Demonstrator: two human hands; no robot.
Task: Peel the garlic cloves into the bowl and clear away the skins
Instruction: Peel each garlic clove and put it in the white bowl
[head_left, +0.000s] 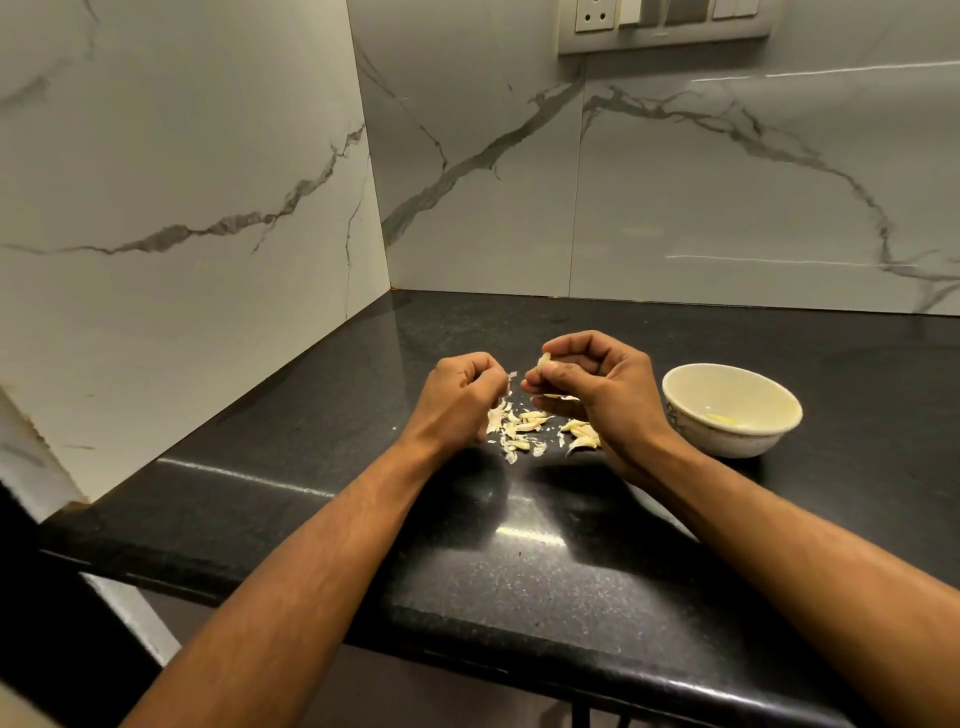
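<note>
Black counter (519, 571); cream bowl (732, 410) holds peeled clove (722, 418). Right hand (587, 384) fingers pinch garlic clove (543, 361); left hand (457, 395) pinches skin flake (511, 375).

We see a glossy black stone countertop (519, 571) flecked with fine pale speckles, and white marble-look wall tiles (675, 182) crossed by branching grey veins. The small round ceramic bowl (675, 410) is cream with a faint dark motif outside, a pale yellow peeled clove (723, 419) inside it. Off-white papery garlic skins (524, 428) lie scattered on the black.
</note>
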